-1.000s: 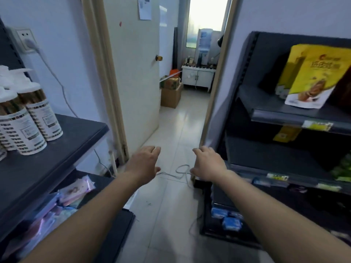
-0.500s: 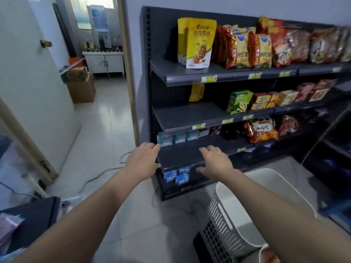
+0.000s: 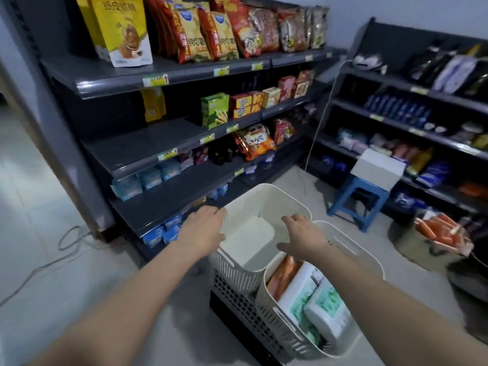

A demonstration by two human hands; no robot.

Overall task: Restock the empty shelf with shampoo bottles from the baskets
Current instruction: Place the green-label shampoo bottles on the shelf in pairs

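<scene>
Two white slotted baskets stand on a black crate [image 3: 237,310] on the floor. The far basket [image 3: 277,199] has nothing in it. The near basket [image 3: 280,320] holds white shampoo bottles with green labels [image 3: 327,307] lying on their sides and an orange bottle [image 3: 284,273]. My left hand [image 3: 202,229] hovers at the far basket's left rim, fingers apart, holding nothing. My right hand [image 3: 301,237] hovers over the gap between the two baskets, fingers spread, holding nothing.
A dark shelf unit [image 3: 169,75] with snack bags and boxes faces me; a second shelf unit [image 3: 412,120] stands at the right. A blue stool [image 3: 356,202] carries a white box. A sack of orange packets [image 3: 435,231] sits on the floor. A cable [image 3: 68,239] lies at the left.
My view has swung right, from the doorway and the shampoo shelf to the snack shelves and baskets. Both hands stayed out in front and now hover over the baskets.
</scene>
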